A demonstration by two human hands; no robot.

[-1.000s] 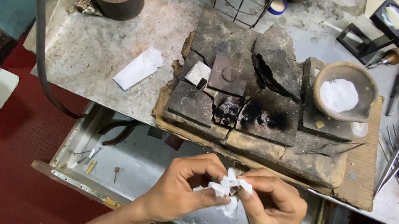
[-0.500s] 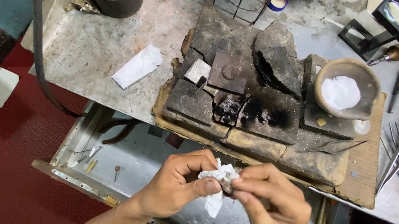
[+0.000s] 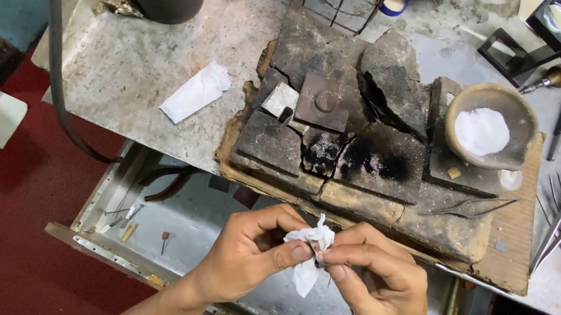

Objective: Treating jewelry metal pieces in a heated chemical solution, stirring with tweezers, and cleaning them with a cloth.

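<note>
The left hand [image 3: 252, 252] and the right hand [image 3: 377, 286] meet over an open metal drawer [image 3: 204, 244], both pinched on a crumpled white tissue [image 3: 308, 251] held between the fingertips. Something small sits inside the tissue; what it is cannot be told. Just beyond the hands lie charred dark soldering blocks [image 3: 345, 138].

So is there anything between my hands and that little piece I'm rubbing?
Only the white tissue. Both the left hand and right hand pinch it around a small brownish piece that is mostly hidden, held above the open metal drawer.
</note>
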